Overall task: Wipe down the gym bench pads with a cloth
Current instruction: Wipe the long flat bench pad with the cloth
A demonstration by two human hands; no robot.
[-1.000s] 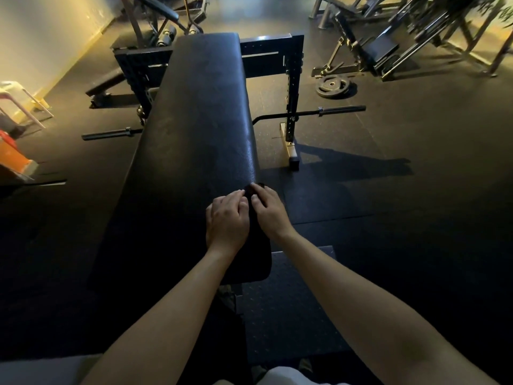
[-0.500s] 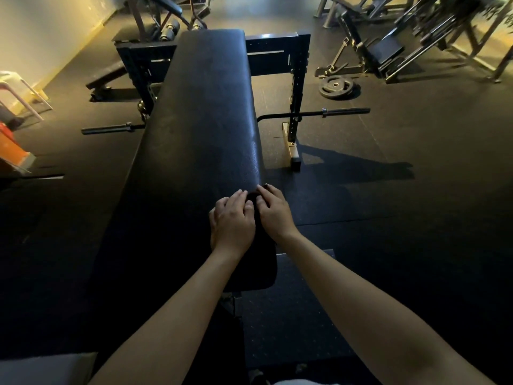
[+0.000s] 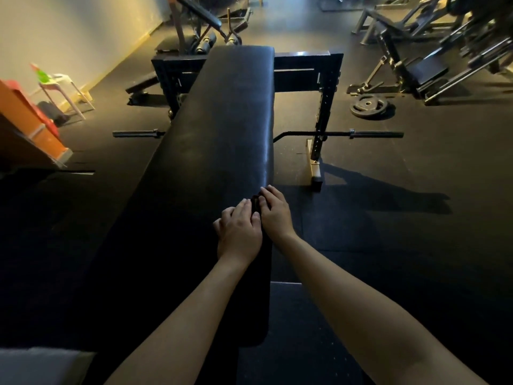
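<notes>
head view looks down a long black bench pad (image 3: 227,129) that runs away from the person over a dark rubber floor (image 3: 388,232) in a dim gym, with a pale wall (image 3: 69,31) lit warm at far left. a rack (image 3: 322,87) stands at the pad's far end, a barbell (image 3: 361,133) lies low across it, and a plate (image 3: 367,105) sits on the floor beyond, near more machines. a white stool (image 3: 63,87) stands by the wall. the cloth (image 3: 255,204) is dark, nearly the pad's own colour (only a bunched bit shows), and it sits at the pad's right edge, between the two hands. the right hand (image 3: 276,215) curls its fingers over that bunch. the left hand (image 3: 240,232) lies just beside it with bent fingers, touching the right one; whether it grips the cloth or only presses it i cannot tell. the pad's near left side is lost in shadow, and both forearms are cut off at the bottom edge.
</notes>
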